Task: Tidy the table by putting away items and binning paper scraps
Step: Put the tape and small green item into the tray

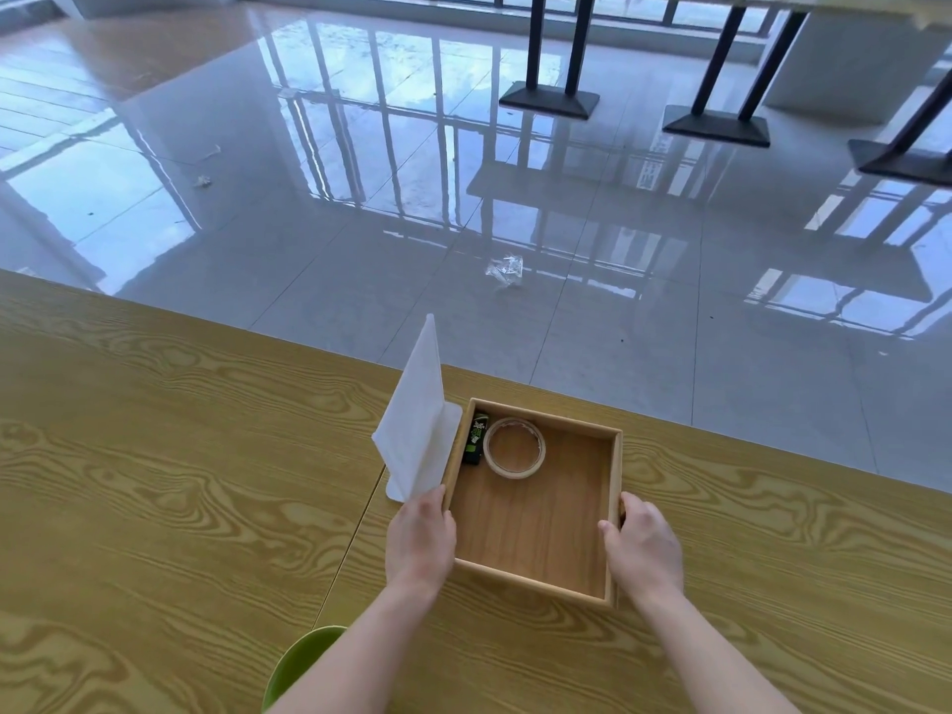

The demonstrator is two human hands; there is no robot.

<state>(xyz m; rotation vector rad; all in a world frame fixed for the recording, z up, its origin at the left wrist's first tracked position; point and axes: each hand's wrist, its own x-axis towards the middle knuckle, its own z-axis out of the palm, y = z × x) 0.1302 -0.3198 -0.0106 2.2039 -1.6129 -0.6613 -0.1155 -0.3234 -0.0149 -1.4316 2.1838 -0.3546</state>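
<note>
- Wooden box: open-topped, standing near the far edge of the table, with a hand at each side wall.
- Right hand: thumb inside the box's right wall and fingers curled over its outer face, clasping the wall firmly.
- Left hand: lies against the box's left wall. Its fingers are hidden, but the white paper sheet rises upright out of it, so it is judged to pinch the sheet.
- Contents: a tape roll and a black-and-green packet lie side by side in the box's far-left corner.
- Flat white card: on the table just beside the box's left wall, largely behind the sheet.
- Green container: at the table's near edge, partly under the left forearm; probably the bin.
- Risks:
  - The left hand serves both paper and box. If the box is lifted, its weak hold on the left wall could let the box tip and the roll slide.
  - The sheet, held by one end, could flop into the box or slip free.
  - A sideways push on the box could drive the card toward the far edge.
</note>
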